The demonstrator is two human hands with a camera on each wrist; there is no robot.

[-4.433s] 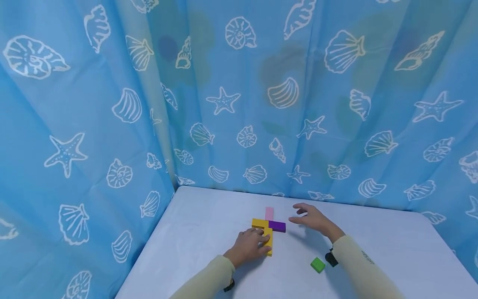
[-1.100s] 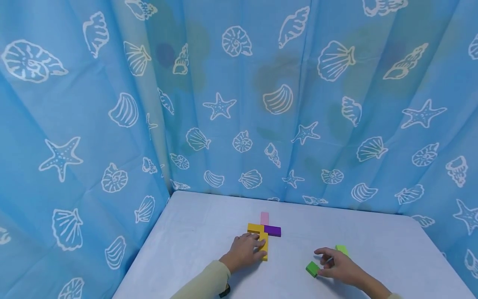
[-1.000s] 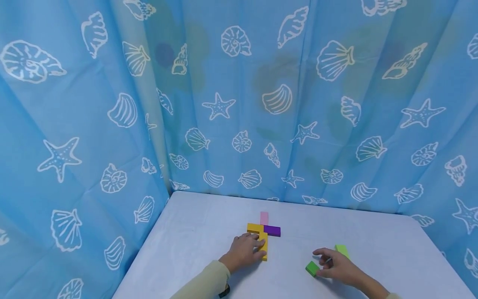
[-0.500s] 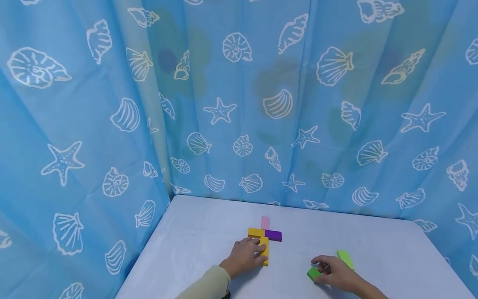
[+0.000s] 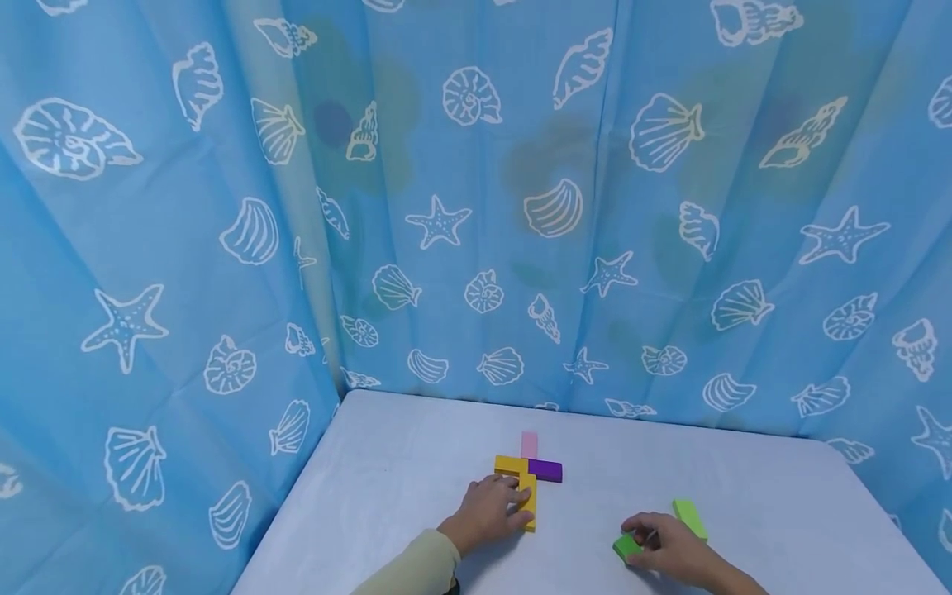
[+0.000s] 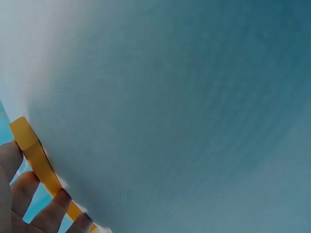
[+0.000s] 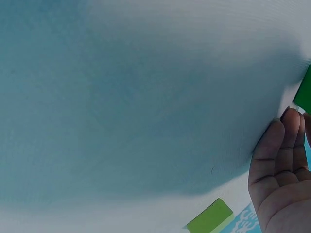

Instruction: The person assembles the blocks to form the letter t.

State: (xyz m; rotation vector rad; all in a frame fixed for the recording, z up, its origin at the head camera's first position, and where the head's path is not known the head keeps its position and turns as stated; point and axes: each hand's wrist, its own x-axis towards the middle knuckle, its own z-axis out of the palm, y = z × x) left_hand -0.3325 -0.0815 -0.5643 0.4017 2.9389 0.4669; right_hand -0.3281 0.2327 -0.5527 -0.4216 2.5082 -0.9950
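Observation:
My left hand [image 5: 485, 512] rests on a long yellow block [image 5: 528, 481], its index finger and thumb lying across the top. In the left wrist view its fingertips line the edge of the yellow block [image 6: 40, 167]. A second yellow block [image 5: 509, 464] lies crosswise at the far end, just beyond the fingers. There a purple block [image 5: 545, 470] points right and a pink block [image 5: 529, 445] points away. My right hand [image 5: 673, 551] pinches a small green block [image 5: 626, 545] between thumb and fingers. In the right wrist view the green block [image 7: 304, 92] shows at the edge.
A lime-green block [image 5: 689, 519] lies just beyond my right hand. Everything lies on a white-covered table [image 5: 431, 438]. A blue curtain [image 5: 476, 207] with white seashell prints closes off the back and left sides.
My right hand came down from near the purple block to the small green block, and its thumb and fingers have closed in on it. My left hand stays on the yellow blocks.

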